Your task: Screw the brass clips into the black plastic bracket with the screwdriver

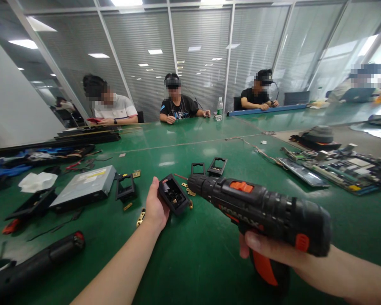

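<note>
Evidently, the work stood partway through, and the black housing served as the reference for all positions. The left hand was clamped on the housing's left side, thumb along the edge and the other fingers largely hidden; it held the piece over the green table, tilted, with its open face toward the viewer. To the right of the housing, and nearer the viewer, the right hand was closed about the handle of a cordless drill. The drill's thin bit pointed back toward the housing's upper edge; contact between them, and whether the trigger was pressed, could not be told. A small brass-coloured fitting lay inside the housing, so work on this unit was judged unfinished, though whether parts were going in or coming out was unclear. Brass pieces lay loose just right of the housing. Two black frames beyond it and a black shell to its left lay as separate parts, suggesting that several units stood unassembled.
</note>
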{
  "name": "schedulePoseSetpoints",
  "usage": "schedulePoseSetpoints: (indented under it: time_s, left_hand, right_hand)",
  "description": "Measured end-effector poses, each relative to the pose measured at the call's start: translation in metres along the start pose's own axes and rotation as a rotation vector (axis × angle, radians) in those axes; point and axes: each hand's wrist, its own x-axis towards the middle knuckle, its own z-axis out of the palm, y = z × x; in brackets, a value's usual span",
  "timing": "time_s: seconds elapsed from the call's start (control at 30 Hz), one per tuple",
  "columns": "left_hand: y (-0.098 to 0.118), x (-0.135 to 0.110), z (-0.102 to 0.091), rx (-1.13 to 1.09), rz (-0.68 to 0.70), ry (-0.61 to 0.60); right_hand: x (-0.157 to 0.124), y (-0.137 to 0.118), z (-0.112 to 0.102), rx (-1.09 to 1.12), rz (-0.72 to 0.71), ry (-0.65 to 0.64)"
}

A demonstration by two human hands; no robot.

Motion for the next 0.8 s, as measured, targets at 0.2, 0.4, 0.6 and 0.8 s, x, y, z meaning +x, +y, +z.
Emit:
schedulePoseSetpoints:
  time_s: [0.2, 0.4, 0.6, 0.8]
  left_hand:
    - [0.001, -0.002, 0.003, -0.014, 0.009, 0.013]
    - [0.002, -0.003, 0.003, 0.029, 0.0, -0.009]
    - [0.002, -0.003, 0.004, 0.054, 0.018, -0.003]
    - [0.001, -0.001, 0.002, 0.066, 0.023, -0.02]
  right_hand:
    - [-0.005, -0.013, -0.009, -0.036, 0.077, 0.039]
    - [0.0, -0.008, -0.011, 0.181, 0.07, 0.006]
    - [0.01, -0.005, -0.015, 0.331, -0.078, -0.071]
    - [0.013, -0.002, -0.016, 0.43, -0.086, -0.15]
